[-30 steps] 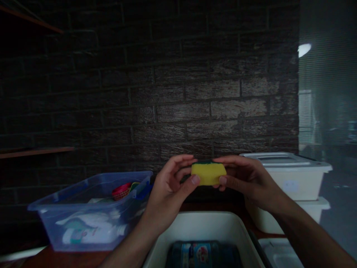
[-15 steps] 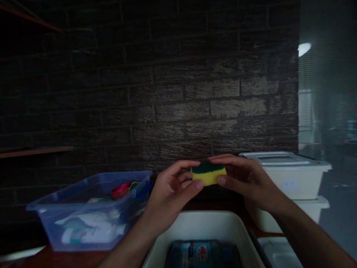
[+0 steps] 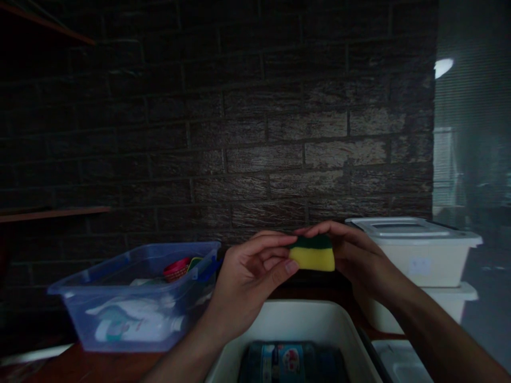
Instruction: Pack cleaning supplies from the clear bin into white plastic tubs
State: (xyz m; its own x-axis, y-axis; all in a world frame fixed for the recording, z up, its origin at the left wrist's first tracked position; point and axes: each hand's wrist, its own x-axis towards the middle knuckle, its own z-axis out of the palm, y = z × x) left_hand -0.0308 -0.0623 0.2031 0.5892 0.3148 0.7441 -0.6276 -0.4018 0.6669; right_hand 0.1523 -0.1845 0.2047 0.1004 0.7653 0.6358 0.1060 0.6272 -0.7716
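Note:
A yellow sponge with a dark green scouring side is held up in front of me, green side uppermost. My left hand pinches its left end, thumb on the yellow front and fingers at the top. At the right end, my right hand curls around behind the sponge, its fingers reaching over the back edge; the thumb is hidden. Below both hands stands a white bin, holding a dark bottle or pack with a blue label.
On the left, a translucent blue tub contains a white bottle and a small red basket. Stacked cream boxes with a lid stand at the right. A dark brick wall rises behind; a shelf juts out at left.
The sponge has shifted slightly right and turned a little. My right thumb has left its yellow front and gone out of sight. The view has moved slightly left.

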